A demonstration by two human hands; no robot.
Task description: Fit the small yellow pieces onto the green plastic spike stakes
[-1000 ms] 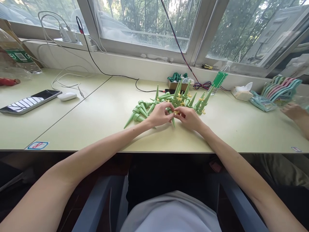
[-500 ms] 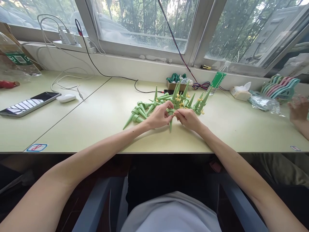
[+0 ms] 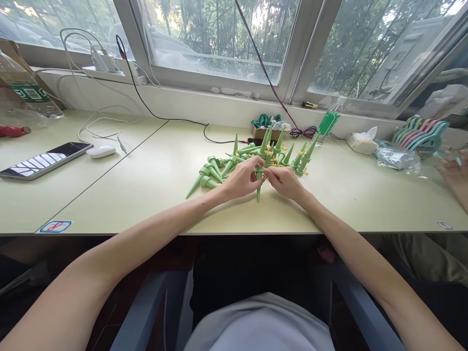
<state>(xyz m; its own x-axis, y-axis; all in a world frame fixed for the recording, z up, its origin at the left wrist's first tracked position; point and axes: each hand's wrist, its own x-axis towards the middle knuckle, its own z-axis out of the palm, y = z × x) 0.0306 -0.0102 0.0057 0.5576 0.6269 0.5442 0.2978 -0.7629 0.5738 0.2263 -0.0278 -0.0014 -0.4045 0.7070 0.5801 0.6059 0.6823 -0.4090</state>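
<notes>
My left hand (image 3: 244,176) is closed around a light green plant watering spike (image 3: 259,195), its tip pointing down toward me just over the table. At the spike's side, my right hand (image 3: 284,181) is closed in a pinch; a speck of yellow shows at its fingertips, seemingly a small valve, mostly hidden. Behind both hands several green spikes with yellow valves (image 3: 305,158) stand with their tips up. To the left of my left hand, more green spikes (image 3: 204,175) lie in a loose pile, with no yellow visible on the nearest ones.
A phone (image 3: 46,160) and a white mouse (image 3: 101,150) lie on the left of the table (image 3: 139,204). Toward the window are a small cardboard box (image 3: 259,132), a green-labelled bottle (image 3: 327,124) and a tissue pack (image 3: 361,141). Another person's hand (image 3: 455,170) is at the right edge.
Both my hands keep nearly the same grip at the spike, with only slight finger movement. The view has tilted a little. The other person's hand at the right has moved and now holds something bluish.
</notes>
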